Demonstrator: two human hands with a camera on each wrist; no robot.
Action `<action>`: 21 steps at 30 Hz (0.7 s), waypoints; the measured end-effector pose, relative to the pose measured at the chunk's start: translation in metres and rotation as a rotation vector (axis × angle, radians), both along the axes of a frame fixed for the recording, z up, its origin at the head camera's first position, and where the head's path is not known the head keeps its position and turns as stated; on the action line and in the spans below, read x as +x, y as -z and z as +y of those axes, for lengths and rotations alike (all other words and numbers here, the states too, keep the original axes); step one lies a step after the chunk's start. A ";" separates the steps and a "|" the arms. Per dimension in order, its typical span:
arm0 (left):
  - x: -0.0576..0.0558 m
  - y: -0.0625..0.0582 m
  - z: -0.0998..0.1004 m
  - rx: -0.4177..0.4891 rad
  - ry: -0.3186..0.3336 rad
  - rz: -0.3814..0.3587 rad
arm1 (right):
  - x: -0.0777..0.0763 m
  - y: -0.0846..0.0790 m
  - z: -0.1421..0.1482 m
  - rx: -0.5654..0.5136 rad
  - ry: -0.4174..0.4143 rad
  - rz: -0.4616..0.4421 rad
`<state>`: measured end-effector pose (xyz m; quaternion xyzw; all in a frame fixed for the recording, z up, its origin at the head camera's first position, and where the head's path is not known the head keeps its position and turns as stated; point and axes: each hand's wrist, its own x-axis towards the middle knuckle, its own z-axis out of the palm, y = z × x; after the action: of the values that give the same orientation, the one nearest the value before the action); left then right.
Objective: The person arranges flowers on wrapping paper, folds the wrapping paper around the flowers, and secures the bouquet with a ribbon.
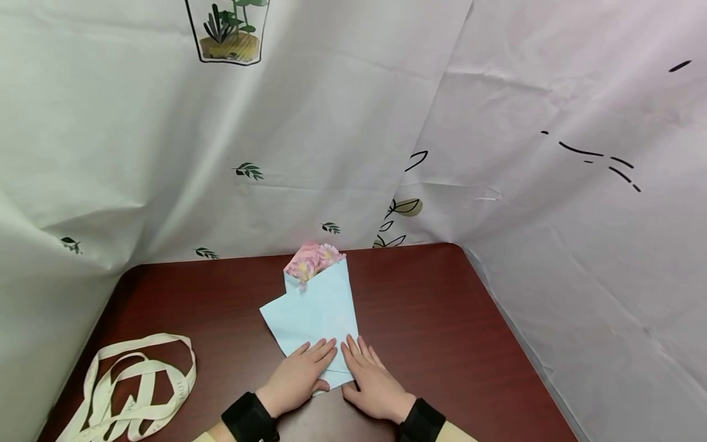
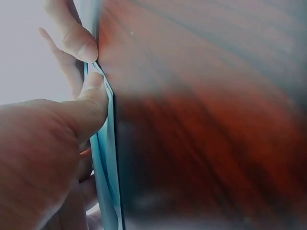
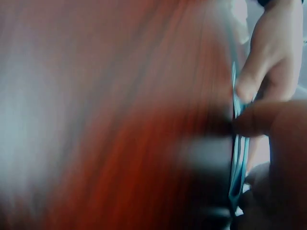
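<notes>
A small bouquet of pink flowers (image 1: 311,263) pokes out of the far end of a light-blue sheet of wrapping paper (image 1: 317,313). The sheet is folded over in layers and lies on the dark red table. On the paper's near left part rests my left hand (image 1: 301,376), its fingers extended forward. Beside it, my right hand (image 1: 377,383) presses on the near right part with straight fingers. Both thumbs sit at the near folded edge; the left wrist view shows the left thumb (image 2: 91,103) against the layered paper edge (image 2: 109,158). Flower stems are hidden inside the paper.
A cream ribbon with printed lettering (image 1: 146,374) lies in loose loops on the table's left side. The table (image 1: 431,319) has rounded far corners. White printed cloth (image 1: 309,123) hangs behind it and along the sides.
</notes>
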<state>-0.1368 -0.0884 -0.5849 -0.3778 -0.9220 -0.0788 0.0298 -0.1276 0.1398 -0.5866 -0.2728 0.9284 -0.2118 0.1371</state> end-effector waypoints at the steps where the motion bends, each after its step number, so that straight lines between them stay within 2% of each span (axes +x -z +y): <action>1: 0.001 0.000 0.001 -0.002 0.004 0.003 | -0.001 0.000 0.001 0.015 -0.013 -0.004; 5: 0.004 0.003 0.005 0.004 0.067 0.012 | -0.005 -0.001 0.004 0.036 -0.032 -0.065; 7: 0.006 0.004 0.007 0.024 0.099 -0.038 | -0.006 -0.002 0.004 0.034 -0.032 -0.083; 10: 0.008 0.007 0.008 0.058 0.123 -0.163 | -0.008 -0.003 0.003 0.035 -0.025 -0.099; 13: 0.007 0.008 0.007 0.078 0.134 -0.254 | -0.011 -0.005 0.003 0.054 -0.019 -0.076; 17: 0.006 0.008 0.005 0.074 0.155 -0.259 | -0.018 -0.008 -0.001 0.100 -0.003 0.000; 21: 0.006 0.006 0.004 0.073 0.154 -0.273 | -0.033 -0.008 -0.006 0.125 0.014 0.041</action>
<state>-0.1306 -0.0840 -0.5914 -0.4320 -0.8823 -0.1647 -0.0883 -0.1609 0.1341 -0.5790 -0.2614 0.9444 -0.1487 0.1330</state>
